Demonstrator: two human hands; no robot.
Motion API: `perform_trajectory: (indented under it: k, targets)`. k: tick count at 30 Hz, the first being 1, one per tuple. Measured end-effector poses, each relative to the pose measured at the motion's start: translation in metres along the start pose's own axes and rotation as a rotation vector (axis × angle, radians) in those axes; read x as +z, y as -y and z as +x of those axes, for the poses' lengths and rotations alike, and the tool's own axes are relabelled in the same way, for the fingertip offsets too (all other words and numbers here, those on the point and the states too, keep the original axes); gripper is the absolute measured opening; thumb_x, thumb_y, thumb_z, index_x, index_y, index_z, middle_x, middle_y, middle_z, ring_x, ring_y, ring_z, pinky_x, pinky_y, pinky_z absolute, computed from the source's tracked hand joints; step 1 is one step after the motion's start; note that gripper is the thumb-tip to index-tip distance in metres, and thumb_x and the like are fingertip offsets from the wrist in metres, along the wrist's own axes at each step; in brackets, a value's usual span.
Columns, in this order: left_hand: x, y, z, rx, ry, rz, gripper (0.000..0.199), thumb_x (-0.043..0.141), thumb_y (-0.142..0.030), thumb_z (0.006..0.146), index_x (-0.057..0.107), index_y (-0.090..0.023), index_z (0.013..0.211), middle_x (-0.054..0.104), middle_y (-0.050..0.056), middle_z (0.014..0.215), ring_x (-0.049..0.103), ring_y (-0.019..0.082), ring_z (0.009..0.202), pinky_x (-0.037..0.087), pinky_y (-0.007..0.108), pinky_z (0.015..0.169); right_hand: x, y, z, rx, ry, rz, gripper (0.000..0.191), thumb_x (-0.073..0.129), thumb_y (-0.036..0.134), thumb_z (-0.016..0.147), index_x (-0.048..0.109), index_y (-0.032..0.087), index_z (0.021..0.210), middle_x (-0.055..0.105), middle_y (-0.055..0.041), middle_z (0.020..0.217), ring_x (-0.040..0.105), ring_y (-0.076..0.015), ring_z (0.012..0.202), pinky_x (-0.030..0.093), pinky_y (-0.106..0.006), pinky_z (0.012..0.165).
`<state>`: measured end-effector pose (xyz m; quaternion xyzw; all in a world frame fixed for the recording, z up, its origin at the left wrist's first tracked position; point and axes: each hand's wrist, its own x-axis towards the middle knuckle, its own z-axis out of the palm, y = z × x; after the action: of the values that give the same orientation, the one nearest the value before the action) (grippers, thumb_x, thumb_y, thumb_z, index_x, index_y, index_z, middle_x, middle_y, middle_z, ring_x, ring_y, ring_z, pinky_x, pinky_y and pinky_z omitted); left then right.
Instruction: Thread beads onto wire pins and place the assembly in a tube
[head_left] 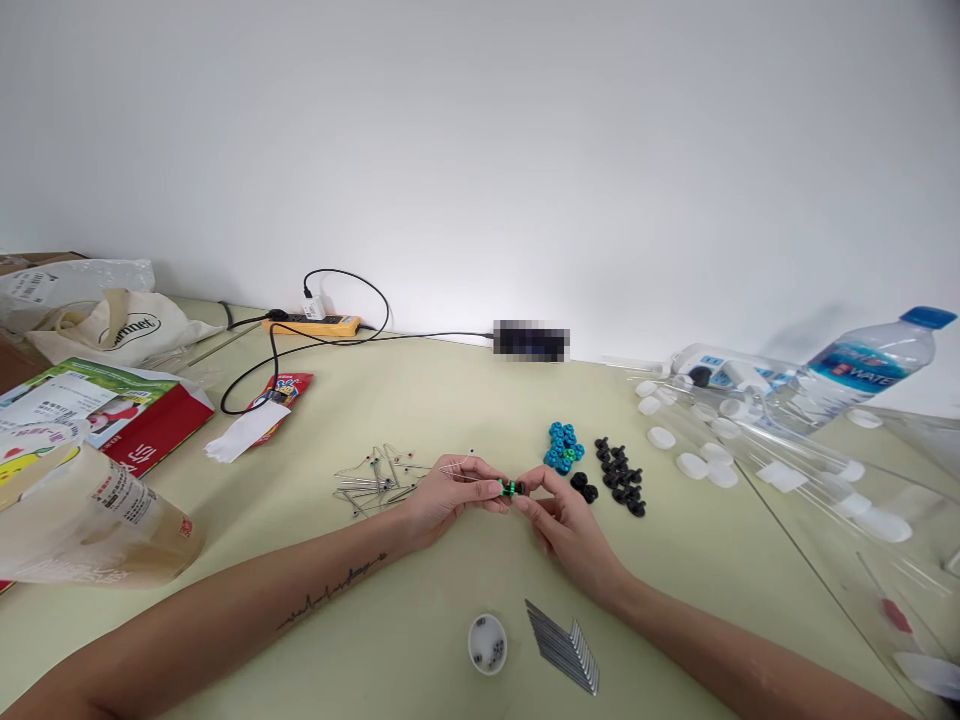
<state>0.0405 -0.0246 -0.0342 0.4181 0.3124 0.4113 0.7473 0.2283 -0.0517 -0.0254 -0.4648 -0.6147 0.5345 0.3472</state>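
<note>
My left hand (448,497) is closed, pinching a small green ringed part (508,487) between thumb and fingers. A thin bent metal wire (457,464) sticks out above its knuckles. Against the green part's right end, my right hand (564,527) grips a small black knob (523,489) with thumb and forefinger; fingers hide how far the two fit together. Left of my hands lies a pile of thin metal wires (379,482) with small coloured tips. Blue-green flower-shaped parts (562,448), black round knobs (583,488) and black stemmed parts (619,478) lie to the right.
Near the front are a small white cup (487,644) with tiny metal pieces and a row of bent metal rods (562,648). Clear tubes, white caps (691,465) and a water bottle (862,365) occupy the right. A drink cup (112,515) and power strip (322,325) are left.
</note>
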Motion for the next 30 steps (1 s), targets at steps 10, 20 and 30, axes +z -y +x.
perform_trajectory:
  k: [10, 20, 30]
  targets:
    - [-0.0013, 0.0002, 0.0008, -0.010, 0.029, 0.014, 0.025, 0.078, -0.025, 0.064, 0.069, -0.010, 0.082, 0.070, 0.006, 0.075, 0.066, 0.015, 0.067, 0.051, 0.027, 0.070, 0.0007, -0.0002, -0.0001, -0.028, -0.002, 0.011, 0.025, 0.052, 0.046, 0.087, 0.048, 0.021, 0.081, 0.042, 0.0061, 0.058, 0.035, -0.0076, 0.045, 0.025, -0.020, 0.040]
    - [-0.0020, 0.0003, 0.0010, -0.008, 0.036, -0.014, 0.023, 0.077, -0.022, 0.066, 0.068, -0.009, 0.082, 0.070, 0.008, 0.078, 0.066, 0.014, 0.067, 0.052, 0.025, 0.069, 0.0002, -0.0009, -0.0003, -0.007, 0.013, 0.012, 0.022, 0.052, 0.042, 0.088, 0.046, 0.022, 0.082, 0.039, 0.0074, 0.054, 0.032, -0.0074, 0.044, 0.023, -0.020, 0.040]
    - [-0.0013, 0.0011, 0.0003, -0.011, 0.056, -0.010, 0.021, 0.076, -0.021, 0.068, 0.069, -0.009, 0.084, 0.071, 0.008, 0.075, 0.068, 0.017, 0.071, 0.054, 0.028, 0.070, -0.0002, -0.0030, -0.0004, -0.042, 0.010, 0.019, 0.029, 0.047, 0.046, 0.090, 0.046, 0.020, 0.077, 0.039, 0.0065, 0.056, 0.033, -0.0070, 0.044, 0.024, -0.020, 0.040]
